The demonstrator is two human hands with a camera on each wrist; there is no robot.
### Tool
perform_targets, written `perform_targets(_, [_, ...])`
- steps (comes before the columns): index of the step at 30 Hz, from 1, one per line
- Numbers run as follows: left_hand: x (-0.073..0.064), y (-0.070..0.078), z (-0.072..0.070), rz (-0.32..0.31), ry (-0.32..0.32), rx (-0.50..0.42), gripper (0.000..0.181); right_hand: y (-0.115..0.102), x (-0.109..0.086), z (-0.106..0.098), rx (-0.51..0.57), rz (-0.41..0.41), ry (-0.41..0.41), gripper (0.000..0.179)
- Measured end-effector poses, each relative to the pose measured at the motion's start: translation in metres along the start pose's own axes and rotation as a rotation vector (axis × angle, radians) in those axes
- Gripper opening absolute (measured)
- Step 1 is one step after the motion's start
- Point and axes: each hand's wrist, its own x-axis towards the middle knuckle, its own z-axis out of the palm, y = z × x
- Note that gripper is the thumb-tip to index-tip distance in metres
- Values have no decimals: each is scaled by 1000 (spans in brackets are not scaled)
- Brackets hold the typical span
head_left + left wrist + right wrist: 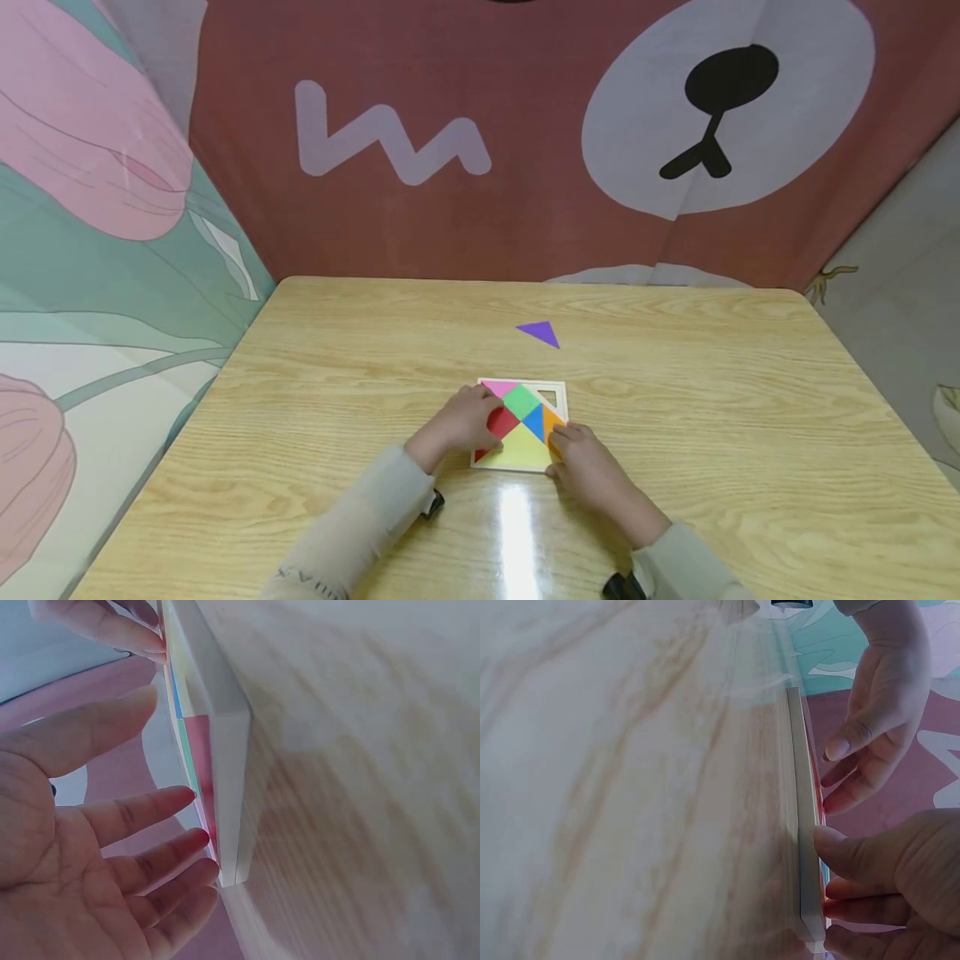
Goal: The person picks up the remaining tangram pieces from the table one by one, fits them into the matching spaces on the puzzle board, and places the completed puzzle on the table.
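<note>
A white-framed tangram board [565,402] lies on the table, with a pink piece [501,387], green square [522,402], blue triangle [535,422] and large yellow triangle [517,452] in it. At its upper right corner a triangular gap shows. My left hand [467,419] is over the left side, fingertips at the red piece [499,422]; its fingers look spread and fairly straight in the left wrist view. On the right, the fingers of my right hand [592,469] touch the orange triangle [551,419], with the thumb by the board's near edge [808,817].
Beyond the board, a loose purple triangle [542,332] lies on the wood-grain table [337,358]. A printed curtain [420,225] hangs along the table's far edge. Dark wrist devices show under both sleeves.
</note>
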Motion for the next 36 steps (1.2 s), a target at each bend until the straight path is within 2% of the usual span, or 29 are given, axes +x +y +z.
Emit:
perform_targets(12, [-10,-2,1,16,-14,67,60,-1,0,-2,3,0,-8,39])
perform_targets(23, [-16,-4,2,27,-43,40,67,-1,0,-3,-4,-7,1,38])
perform_targets(36, [-19,-3,4,124,-28,94,67,0,2,-1,-6,-5,7,35])
